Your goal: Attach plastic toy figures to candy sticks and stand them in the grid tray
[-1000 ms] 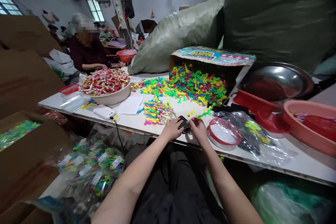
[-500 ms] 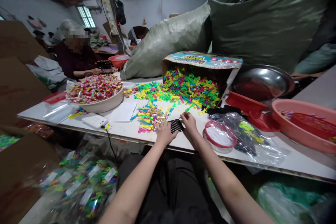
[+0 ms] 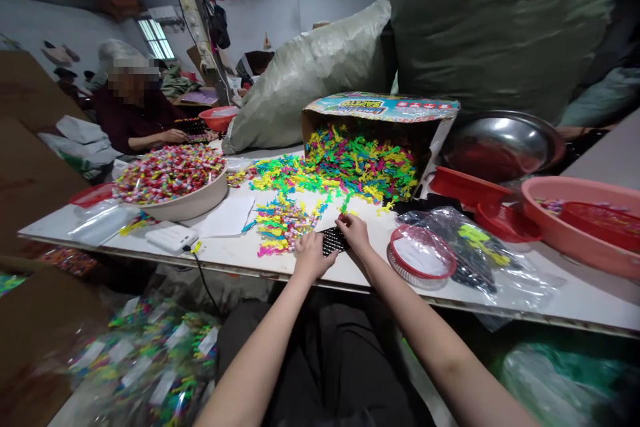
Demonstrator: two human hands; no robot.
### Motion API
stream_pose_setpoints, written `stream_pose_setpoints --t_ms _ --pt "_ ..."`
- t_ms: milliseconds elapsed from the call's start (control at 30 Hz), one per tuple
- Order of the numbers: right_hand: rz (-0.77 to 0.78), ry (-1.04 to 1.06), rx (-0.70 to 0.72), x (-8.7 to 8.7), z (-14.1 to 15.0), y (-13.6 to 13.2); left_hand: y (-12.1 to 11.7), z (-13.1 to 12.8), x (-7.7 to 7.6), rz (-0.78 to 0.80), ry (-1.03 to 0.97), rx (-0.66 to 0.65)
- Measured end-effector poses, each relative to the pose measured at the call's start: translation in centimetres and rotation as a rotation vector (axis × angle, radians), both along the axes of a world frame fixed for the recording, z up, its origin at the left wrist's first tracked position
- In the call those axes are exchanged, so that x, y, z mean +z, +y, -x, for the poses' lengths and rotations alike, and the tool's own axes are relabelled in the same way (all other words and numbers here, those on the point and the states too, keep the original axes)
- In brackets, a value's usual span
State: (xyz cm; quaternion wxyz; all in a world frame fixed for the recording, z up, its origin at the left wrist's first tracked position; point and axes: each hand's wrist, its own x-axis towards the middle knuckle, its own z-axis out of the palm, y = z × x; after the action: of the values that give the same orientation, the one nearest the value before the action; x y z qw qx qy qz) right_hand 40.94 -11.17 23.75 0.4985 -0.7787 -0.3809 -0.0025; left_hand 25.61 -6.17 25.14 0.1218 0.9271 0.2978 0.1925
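Note:
My left hand point(image 3: 311, 255) grips the left end of a small black tray with rows of holes point(image 3: 332, 241) near the table's front edge. At its right end, my right hand point(image 3: 355, 233) pinches a small green plastic figure point(image 3: 345, 204), which sticks up past the fingertips. The lower end of the figure is hidden by my fingers. To the left of the tray lies a heap of figures joined to wrapped sticks point(image 3: 285, 223). Beyond it, many loose coloured figures point(image 3: 365, 163) spill from a printed cardboard box point(image 3: 383, 107) lying on its side.
A white basin point(image 3: 193, 205) heaped with small wrapped pieces stands left, near a white power bank point(image 3: 171, 237) with a cable. On the right are a red round basket point(image 3: 423, 253), a plastic bag point(image 3: 480, 250) and a pink basin point(image 3: 590, 247). A co-worker point(image 3: 133, 107) sits across at left.
My right hand has come in against the tray's right end with the green figure, now more upright. The whole view has shifted slightly. My left hand keeps its hold.

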Motion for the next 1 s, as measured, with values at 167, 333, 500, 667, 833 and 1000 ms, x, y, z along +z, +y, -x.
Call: stream_pose_setpoints --t_ms 167,333,500,667,833,1000 --pt "0.042 -0.011 0.022 -0.3 -0.4 -0.3 0.0 0.0 0.1 0.012 0.005 0.011" --pt "0.065 -0.024 0.072 -0.3 -0.5 -0.6 0.0 -0.1 -0.1 0.008 -0.013 0.014" --pt "0.091 -0.054 0.115 -0.1 -0.5 -0.7 0.0 0.0 0.0 -0.007 -0.022 0.023" --pt "0.152 -0.101 0.119 0.0 -0.5 -0.7 -0.1 0.0 0.1 -0.006 -0.032 0.017" --pt "0.206 -0.151 0.113 -0.1 -0.5 -0.7 -0.4 0.1 0.0 -0.002 -0.04 0.028" --pt "0.195 -0.195 0.097 -0.3 -0.7 -0.7 1.0 -0.9 1.0 -0.076 0.024 0.058"
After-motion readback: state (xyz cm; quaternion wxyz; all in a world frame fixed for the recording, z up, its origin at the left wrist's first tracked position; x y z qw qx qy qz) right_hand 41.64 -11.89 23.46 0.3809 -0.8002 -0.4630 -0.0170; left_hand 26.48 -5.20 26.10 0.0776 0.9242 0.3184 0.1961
